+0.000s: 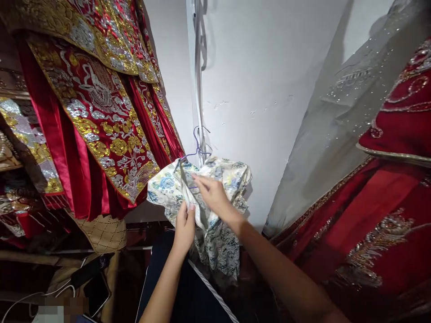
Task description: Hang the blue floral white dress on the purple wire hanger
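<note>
Both my hands, left (184,224) and right (212,193), grip floral cloth (215,233) on a wire hanger (197,150) at frame centre, beside red robes (97,112).

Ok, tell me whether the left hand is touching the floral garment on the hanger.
Touching. The head view shows the left hand gripping a fold of the floral garment, thumb pressed against the cloth.

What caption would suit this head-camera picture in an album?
Both hands, left and right, handle a floral garment on a blue hanger beside red embroidered robes.
</note>
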A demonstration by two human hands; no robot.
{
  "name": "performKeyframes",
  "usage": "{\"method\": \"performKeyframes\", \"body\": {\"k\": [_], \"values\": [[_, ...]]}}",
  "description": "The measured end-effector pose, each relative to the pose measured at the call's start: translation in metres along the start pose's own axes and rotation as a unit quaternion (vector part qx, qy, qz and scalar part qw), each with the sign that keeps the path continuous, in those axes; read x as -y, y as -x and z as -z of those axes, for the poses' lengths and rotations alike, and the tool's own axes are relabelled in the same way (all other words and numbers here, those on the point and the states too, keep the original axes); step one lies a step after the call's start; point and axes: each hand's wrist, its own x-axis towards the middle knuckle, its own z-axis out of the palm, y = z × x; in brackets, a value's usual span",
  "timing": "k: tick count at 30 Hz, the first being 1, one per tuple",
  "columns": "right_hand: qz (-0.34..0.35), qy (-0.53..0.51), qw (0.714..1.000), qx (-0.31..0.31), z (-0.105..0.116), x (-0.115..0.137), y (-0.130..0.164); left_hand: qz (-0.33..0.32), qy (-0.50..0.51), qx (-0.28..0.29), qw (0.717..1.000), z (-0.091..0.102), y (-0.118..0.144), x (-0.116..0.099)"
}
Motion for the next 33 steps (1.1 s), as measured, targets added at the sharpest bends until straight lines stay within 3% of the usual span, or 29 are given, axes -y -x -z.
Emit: {"method": "performKeyframes", "body": {"k": [2,4,6,8,11,15,17,20,23,27,30,33], "values": [[-0.039,-0.069,0.997,-0.016,-0.020,0.001,0.041,0.007,0.040,0.016,0.999,0.000,0.007,-0.003],[-0.125,-0.094,0.980,-0.125,-0.033,-0.006,0.090,0.024,0.061,0.018,0.998,0.002,0.014,-0.004],[-0.259,-0.099,0.934,-0.224,-0.041,-0.020,0.132,0.051,0.070,0.009,0.996,0.004,0.021,-0.005],[-0.346,-0.145,0.911,-0.171,-0.043,-0.035,0.156,0.079,0.082,0.008,0.993,0.005,0.027,-0.006],[-0.373,-0.203,0.905,-0.022,-0.041,-0.048,0.153,0.113,0.116,0.017,0.987,0.002,0.038,-0.007],[-0.349,-0.199,0.914,0.056,-0.036,-0.041,0.130,0.119,0.150,-0.043,0.981,0.000,0.051,-0.012],[-0.360,-0.211,0.907,0.066,-0.035,-0.032,0.131,0.126,0.151,-0.058,0.979,0.003,0.055,-0.016],[-0.370,-0.236,0.897,0.046,-0.034,-0.025,0.143,0.135,0.148,-0.028,0.979,0.009,0.057,-0.019],[-0.364,-0.223,0.903,0.041,-0.025,-0.029,0.147,0.114,0.132,-0.041,0.984,0.007,0.060,-0.008],[-0.383,-0.169,0.907,0.038,-0.011,-0.038,0.142,0.103,0.040,-0.130,0.985,-0.022,0.072,0.027],[-0.387,-0.159,0.907,0.051,-0.007,-0.037,0.147,0.110,-0.014,-0.083,0.990,-0.046,0.084,0.048],[-0.386,-0.163,0.902,0.108,-0.005,-0.031,0.152,0.101,-0.056,-0.049,0.992,-0.053,0.088,0.055]]}}
